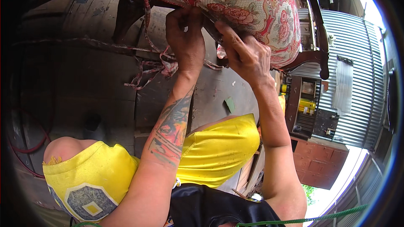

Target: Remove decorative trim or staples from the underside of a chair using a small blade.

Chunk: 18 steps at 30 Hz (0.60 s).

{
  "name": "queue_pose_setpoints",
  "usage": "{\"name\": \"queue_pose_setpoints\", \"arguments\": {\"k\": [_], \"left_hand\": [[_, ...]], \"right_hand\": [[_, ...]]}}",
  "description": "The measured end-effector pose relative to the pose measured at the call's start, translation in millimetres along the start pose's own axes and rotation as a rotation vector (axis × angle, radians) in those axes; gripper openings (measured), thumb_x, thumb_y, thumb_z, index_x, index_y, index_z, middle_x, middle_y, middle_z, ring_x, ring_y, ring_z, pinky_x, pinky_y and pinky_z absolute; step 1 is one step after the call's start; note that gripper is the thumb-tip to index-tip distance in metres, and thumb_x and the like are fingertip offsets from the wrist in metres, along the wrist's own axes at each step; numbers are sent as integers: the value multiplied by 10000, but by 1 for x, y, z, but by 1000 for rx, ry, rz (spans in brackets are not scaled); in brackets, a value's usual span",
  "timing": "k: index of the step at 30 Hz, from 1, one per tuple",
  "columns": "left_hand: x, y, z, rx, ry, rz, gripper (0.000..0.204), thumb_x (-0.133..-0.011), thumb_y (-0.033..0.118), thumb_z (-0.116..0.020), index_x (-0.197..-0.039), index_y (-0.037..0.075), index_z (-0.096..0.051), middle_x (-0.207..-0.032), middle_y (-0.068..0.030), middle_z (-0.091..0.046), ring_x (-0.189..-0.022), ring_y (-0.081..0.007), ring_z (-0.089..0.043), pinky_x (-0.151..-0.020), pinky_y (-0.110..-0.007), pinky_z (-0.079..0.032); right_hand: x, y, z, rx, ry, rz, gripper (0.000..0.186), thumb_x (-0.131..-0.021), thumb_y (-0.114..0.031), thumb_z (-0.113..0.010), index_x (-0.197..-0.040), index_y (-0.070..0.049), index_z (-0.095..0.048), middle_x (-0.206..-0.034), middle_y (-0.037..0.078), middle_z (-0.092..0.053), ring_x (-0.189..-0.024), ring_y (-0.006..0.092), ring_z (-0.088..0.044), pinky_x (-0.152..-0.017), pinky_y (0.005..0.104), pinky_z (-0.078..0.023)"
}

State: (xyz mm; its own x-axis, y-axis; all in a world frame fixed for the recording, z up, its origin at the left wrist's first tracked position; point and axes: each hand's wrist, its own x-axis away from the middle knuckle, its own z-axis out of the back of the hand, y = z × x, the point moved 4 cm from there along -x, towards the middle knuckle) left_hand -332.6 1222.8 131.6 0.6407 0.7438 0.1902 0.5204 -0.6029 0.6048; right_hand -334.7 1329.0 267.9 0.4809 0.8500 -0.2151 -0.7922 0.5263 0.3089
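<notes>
Floral red-and-cream upholstery covers a seat with a dark carved wooden frame at the top. My left hand is at the lower edge of the fabric, fingers curled in a pinch; what they grip is hidden. My right hand is just to its right, bent fingers pressed to the same edge by a dark strip; anything between them is unclear. A long patterned cord hangs left of my left hand, with tangled fabric strips below.
Dark boards lie beneath, with a red hose at the left and a green scrap. My knees in yellow shorts are below my hands. A corrugated metal sheet, shelving and brown cabinets stand at the right.
</notes>
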Motion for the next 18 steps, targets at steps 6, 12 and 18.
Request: {"name": "queue_pose_setpoints", "arguments": {"k": [6,12,18], "left_hand": [[3,3,-1,34,3,59,205,-1021,167,-709,-1111,3,-624,-1029,-43,-650,-940,-120,-573,-844,-297,-500],[1,-3,0,4,-7,30,195,-1013,154,-720,-1111,13,-628,-1040,-41,-656,-955,-122,-582,-878,-300,-492],[-1,1,-2,5,-19,5,204,-1016,162,-724,-1112,10,-626,-1030,-43,-660,-942,-120,-595,-853,-293,-502]], "right_hand": [[1,2,-1,21,-49,-13,532,-907,-132,-746,-1395,-337,-692,-681,72,-615,-538,250,-616,-512,416,-543],[0,1,-2,11,-58,-43,552,-896,-130,-747,-1402,-342,-684,-741,92,-647,-581,283,-653,-552,442,-566],[-1,-4,-2,39,-106,-82,582,-905,-126,-738,-1433,-356,-652,-828,116,-687,-630,300,-686,-575,441,-580]]}}
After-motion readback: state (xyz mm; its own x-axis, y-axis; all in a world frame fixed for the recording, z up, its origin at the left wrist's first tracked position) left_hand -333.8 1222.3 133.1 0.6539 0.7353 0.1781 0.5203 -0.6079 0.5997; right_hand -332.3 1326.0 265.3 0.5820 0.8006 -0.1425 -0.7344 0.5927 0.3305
